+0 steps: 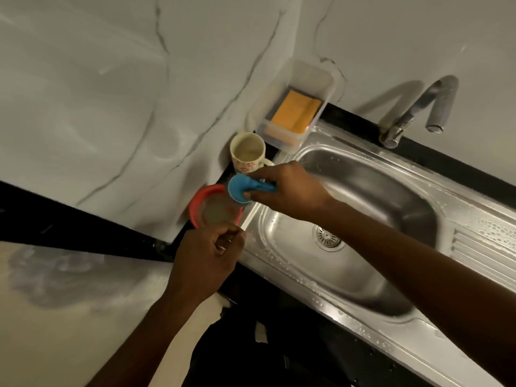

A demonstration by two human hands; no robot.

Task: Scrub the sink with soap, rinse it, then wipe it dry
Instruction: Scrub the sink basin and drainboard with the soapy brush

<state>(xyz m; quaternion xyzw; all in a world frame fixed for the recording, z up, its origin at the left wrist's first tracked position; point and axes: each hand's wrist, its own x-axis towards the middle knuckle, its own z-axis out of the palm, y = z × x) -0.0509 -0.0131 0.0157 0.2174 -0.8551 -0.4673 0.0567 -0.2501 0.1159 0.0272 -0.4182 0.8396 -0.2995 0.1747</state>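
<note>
**Marble-walled kitchen corner: scrubber hung at the soap bowl, sink waiting to the right**

Grey-veined marble wall (pixel 111 79) backed a black bench (pixel 363 121) in which a steel sink (pixel 307 269) was set, its oval basin running lengthwise from the far left corner toward the near right. Both hands were at the basin's left end, so the whole bowl of the sink lay to their right.

The right hand (pixel 290 188) was the nearer one. It hovered above the sink's left rim, with its forearm crossing the basin on a slant over the drain (pixel 326 237). It gripped the handle of a blue scrubber (pixel 240 188), which pointed left, away from the basin. The round head was at the far edge of a red bowl (pixel 195 202) of cloudy liquid, which was probably the soap mix.

The left hand (pixel 206 252) sat just beside that bowl's near rim, off the sink's near-left corner. Its fingers were curled, but whether they pinched anything could not be told.

Droplets and suds speckled the rim and the ribbed drainboard (pixel 485 255). This suggested the scrubbing stage, with rinsing and drying yet to come. The next stroke would likely call for swinging the scrubber head rightward and down into the basin.

A flowered mug (pixel 247 152) stood behind the bowl. A clear tub (pixel 279 141) beside it held an orange sponge (pixel 296 110), and the tap (pixel 430 107) rose at the far rim.
</note>
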